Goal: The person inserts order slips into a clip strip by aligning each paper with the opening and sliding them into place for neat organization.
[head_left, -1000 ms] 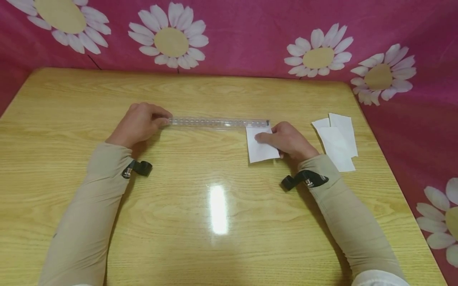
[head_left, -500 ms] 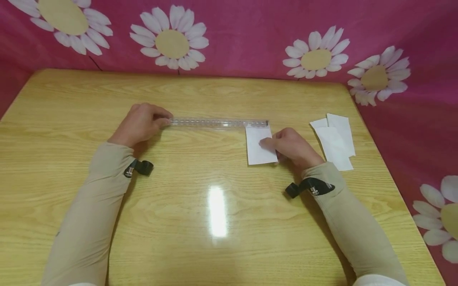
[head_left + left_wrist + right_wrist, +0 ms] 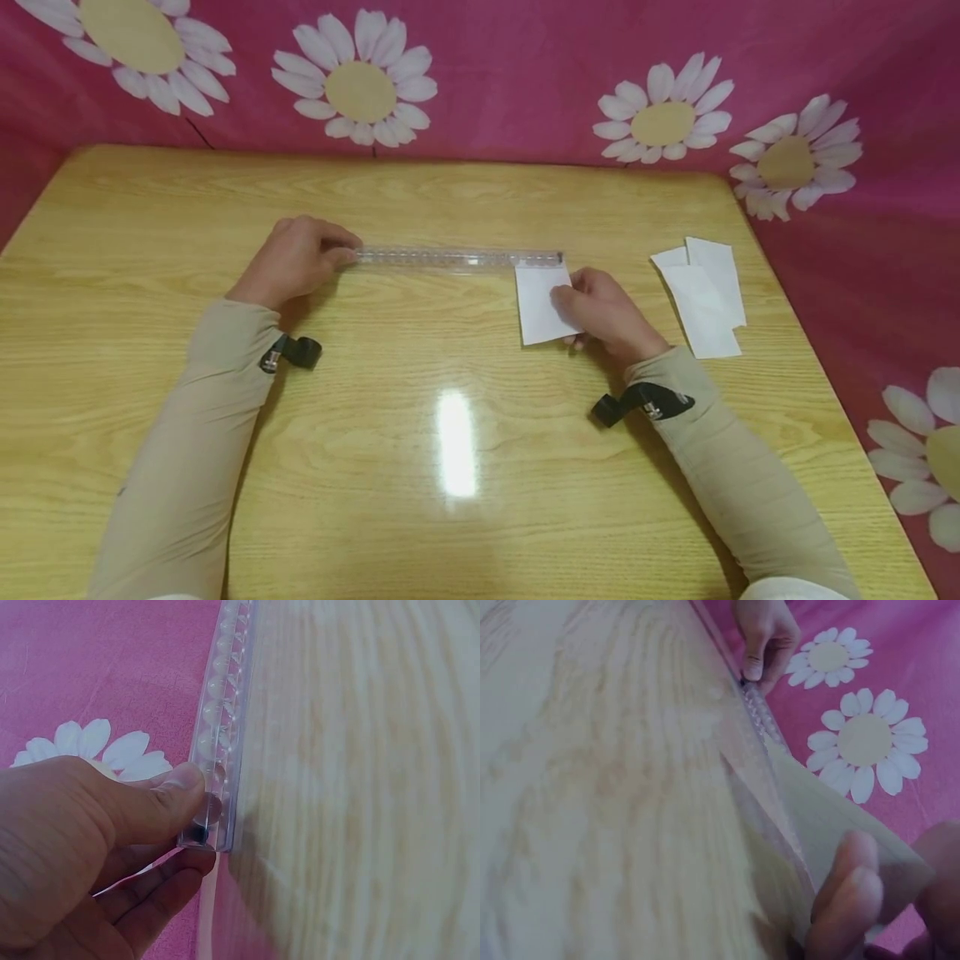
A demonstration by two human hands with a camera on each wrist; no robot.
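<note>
My left hand (image 3: 288, 260) pinches this long clear plastic strip (image 3: 450, 259), probably for steadiness; my right hand (image 3: 611, 317) pinches white rectangular paper (image 3: 537, 310) at the strip's other end.

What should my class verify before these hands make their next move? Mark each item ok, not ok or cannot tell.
1. Left hand pinches one end of the clear strip: ok.
2. Right hand grips the white paper: ok.
3. White paper reaches the clear strip's other end: ok.
4. White paper would stay attached if released: cannot tell.
5. Loose papers squared into a neat stack: not ok, they overlap unevenly.
</note>
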